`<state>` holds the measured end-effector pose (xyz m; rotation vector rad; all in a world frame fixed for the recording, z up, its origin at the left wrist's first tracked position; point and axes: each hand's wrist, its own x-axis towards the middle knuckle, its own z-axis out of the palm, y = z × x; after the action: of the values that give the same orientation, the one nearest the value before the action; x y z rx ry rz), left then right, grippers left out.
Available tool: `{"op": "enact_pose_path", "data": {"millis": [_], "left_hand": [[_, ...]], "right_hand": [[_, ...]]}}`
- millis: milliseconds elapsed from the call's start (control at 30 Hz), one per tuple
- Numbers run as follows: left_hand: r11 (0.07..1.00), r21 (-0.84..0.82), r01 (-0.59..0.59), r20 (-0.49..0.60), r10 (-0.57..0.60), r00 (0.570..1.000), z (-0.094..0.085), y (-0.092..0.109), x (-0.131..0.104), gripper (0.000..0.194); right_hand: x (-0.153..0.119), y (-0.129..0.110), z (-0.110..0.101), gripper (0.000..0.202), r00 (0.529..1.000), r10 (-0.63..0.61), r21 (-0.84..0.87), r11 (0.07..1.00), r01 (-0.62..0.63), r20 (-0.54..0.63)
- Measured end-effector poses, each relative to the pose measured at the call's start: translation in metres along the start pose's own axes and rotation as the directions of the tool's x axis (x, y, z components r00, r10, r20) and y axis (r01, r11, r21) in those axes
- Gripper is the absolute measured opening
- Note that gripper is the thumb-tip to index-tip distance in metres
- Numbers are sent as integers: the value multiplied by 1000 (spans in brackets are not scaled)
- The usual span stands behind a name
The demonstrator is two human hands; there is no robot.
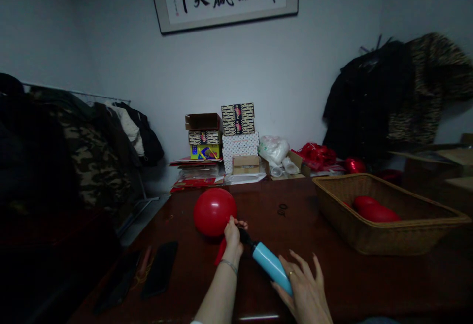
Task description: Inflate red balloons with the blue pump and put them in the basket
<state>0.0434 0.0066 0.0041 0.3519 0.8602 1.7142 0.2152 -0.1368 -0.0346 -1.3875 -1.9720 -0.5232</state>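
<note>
A round, inflated red balloon is just above the table, its neck end at the fingers of my left hand. My left hand is closed there, pinching the balloon by the black nozzle of a light-blue hand pump. Below that wrist hangs a flat red strip, perhaps a limp balloon; I cannot tell what holds it. The pump slants down to the right towards my right hand. That hand has its fingers spread, with the thumb and forefinger against the pump's lower end; its far end is hidden.
A wicker basket with red balloons stands right on the brown table. Two dark flat objects, one a black slab, lie at left. Small dark loops lie mid-table. Stacked boxes stand behind.
</note>
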Motion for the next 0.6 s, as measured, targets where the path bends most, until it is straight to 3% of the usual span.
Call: {"op": "enact_pose_path", "data": {"millis": [133,300,433,600], "left_hand": [[999,-18,45,4,-45,999,1,1,2,28],[999,38,-1,-37,2,999,-10,15,16,30],[983,175,-51,-49,60,997,-23,24,24,32],[949,310,-61,-8,67,998,-27,22,15,36]], "right_hand": [[-4,7,-4,48,1000,-11,-10,1000,11,-13],[-21,30,-5,47,1000,-7,-50,999,6,-12],[-34,65,9,48,985,175,-138,975,-175,-9],[-30,102,28,47,933,352,-277,906,-321,70]]}}
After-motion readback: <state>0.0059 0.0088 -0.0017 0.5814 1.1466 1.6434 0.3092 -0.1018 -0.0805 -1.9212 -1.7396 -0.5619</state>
